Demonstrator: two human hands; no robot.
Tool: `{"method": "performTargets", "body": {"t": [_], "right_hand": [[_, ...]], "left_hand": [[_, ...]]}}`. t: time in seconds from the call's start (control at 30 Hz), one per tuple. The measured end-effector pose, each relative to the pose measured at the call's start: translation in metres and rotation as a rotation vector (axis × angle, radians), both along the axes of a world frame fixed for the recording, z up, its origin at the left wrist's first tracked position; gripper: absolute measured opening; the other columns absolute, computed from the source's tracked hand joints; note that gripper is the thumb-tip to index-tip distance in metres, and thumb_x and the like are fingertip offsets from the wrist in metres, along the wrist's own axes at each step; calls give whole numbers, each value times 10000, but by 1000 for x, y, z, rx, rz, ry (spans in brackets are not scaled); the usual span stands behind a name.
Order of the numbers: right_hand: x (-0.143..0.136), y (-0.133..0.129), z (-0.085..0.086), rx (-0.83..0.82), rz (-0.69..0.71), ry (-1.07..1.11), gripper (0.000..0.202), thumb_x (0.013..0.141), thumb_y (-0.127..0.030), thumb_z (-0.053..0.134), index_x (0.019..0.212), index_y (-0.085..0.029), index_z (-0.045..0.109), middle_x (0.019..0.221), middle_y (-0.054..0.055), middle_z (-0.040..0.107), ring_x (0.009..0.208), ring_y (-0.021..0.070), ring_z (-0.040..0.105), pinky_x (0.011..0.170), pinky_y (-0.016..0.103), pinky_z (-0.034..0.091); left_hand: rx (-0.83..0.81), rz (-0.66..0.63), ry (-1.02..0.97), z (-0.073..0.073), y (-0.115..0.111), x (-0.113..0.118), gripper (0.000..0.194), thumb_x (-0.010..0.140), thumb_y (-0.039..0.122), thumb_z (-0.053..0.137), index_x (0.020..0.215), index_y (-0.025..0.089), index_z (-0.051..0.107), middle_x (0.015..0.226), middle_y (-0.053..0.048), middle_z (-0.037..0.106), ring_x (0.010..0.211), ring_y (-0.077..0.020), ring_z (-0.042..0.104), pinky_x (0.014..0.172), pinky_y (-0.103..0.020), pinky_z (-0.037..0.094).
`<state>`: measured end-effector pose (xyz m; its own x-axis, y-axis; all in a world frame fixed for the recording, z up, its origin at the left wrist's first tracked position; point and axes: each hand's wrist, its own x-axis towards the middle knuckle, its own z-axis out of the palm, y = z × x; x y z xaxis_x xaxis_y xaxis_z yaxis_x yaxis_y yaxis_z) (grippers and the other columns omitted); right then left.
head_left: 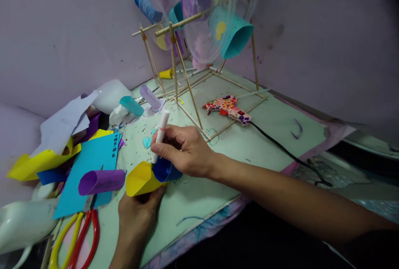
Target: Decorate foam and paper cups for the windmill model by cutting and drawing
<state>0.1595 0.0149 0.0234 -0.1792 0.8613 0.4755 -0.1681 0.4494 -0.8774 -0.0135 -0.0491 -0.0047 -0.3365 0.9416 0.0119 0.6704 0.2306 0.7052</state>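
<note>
Between the fingers of my right hand is a white marker, held upright with its lower end at the rim of a yellow paper tube. My left hand grips that yellow tube from below, its fingertips partly hidden. A dark blue paper tube sits against the yellow one, under my right hand. To the left, a purple paper tube lies across a pair of scissors with one yellow and one red handle. Beneath them is a turquoise paper sheet.
A flowered hot glue gun with a black cord lies on the right of the table. Behind my hands stands a wooden stick frame with a wheel of coloured paper tubes. Crumpled paper scraps pile up at the left.
</note>
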Motion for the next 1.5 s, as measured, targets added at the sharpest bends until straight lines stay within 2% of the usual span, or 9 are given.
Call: {"method": "performTargets", "body": {"t": [0.53, 0.67, 0.8, 0.9, 1.0, 1.17, 1.3, 1.4, 1.5], "right_hand": [[0, 2, -1, -17, -15, 57, 164, 833, -328, 562, 787, -171, 574, 657, -32, 527, 573, 88, 472, 563, 214, 409], [0, 4, -1, -5, -43, 142, 123, 835, -300, 568, 827, -178, 579, 683, -32, 558, 583, 83, 508, 589, 209, 435], [-1, 7, -1, 0, -139, 99, 103, 832, -267, 584, 857, -171, 613, 715, -26, 617, 555, 77, 531, 609, 212, 463], [1, 11, -4, 28, -243, -57, 131, 839, -230, 578, 909, -155, 658, 842, 23, 693, 653, 110, 609, 701, 245, 495], [4, 15, -10, 89, -283, -267, 241, 836, -120, 532, 1031, -157, 669, 1043, 66, 709, 924, 168, 652, 859, 292, 485], [5, 25, -21, 104, -248, -588, 530, 705, 27, 490, 1196, -136, 604, 1202, 106, 649, 1113, 214, 596, 972, 350, 453], [1, 31, -27, 119, -128, -767, 709, 617, 59, 472, 1314, -67, 492, 1299, 177, 569, 1196, 266, 536, 1028, 413, 409], [-1, 29, -26, 177, -103, -752, 700, 610, 58, 449, 1291, -85, 518, 1307, 181, 559, 1205, 274, 525, 1031, 451, 402], [-1, 17, -12, 237, -206, -489, 511, 707, 7, 450, 1171, -129, 614, 1209, 153, 627, 1145, 252, 562, 1008, 450, 417]], "left_hand": [[25, -17, -11, -3, -2, -2, 384, 580, 441, 733, 857, 182, 674, 812, -62, 752, 744, -277, 691, 618, -335, 553], [5, -16, -3, 0, -1, 0, 396, 555, 452, 737, 830, 175, 669, 775, -68, 749, 716, -283, 689, 592, -340, 551], [-14, 2, -45, 1, 1, 0, 411, 523, 418, 758, 835, 166, 668, 776, -71, 753, 722, -285, 693, 612, -345, 563], [-11, 66, -140, 2, 0, -3, 402, 512, 361, 770, 841, 154, 668, 804, -77, 760, 754, -285, 700, 655, -347, 574], [49, 128, -273, 3, -3, -9, 402, 513, 314, 777, 854, 136, 661, 816, -85, 760, 777, -285, 703, 686, -346, 576], [183, 54, -684, 6, -9, -14, 515, 539, 241, 797, 1012, 135, 623, 917, -75, 747, 861, -258, 689, 747, -318, 558], [285, 49, -911, 10, -11, -11, 484, 487, 230, 816, 928, 124, 646, 868, -83, 738, 839, -277, 686, 728, -330, 550], [296, 14, -1006, 15, -14, -12, 446, 480, 254, 816, 881, 121, 672, 881, -106, 737, 836, -295, 684, 729, -348, 543], [268, -32, -1063, 23, -20, -16, 499, 470, 291, 826, 927, 137, 699, 923, -109, 737, 839, -283, 680, 737, -326, 532]]}}
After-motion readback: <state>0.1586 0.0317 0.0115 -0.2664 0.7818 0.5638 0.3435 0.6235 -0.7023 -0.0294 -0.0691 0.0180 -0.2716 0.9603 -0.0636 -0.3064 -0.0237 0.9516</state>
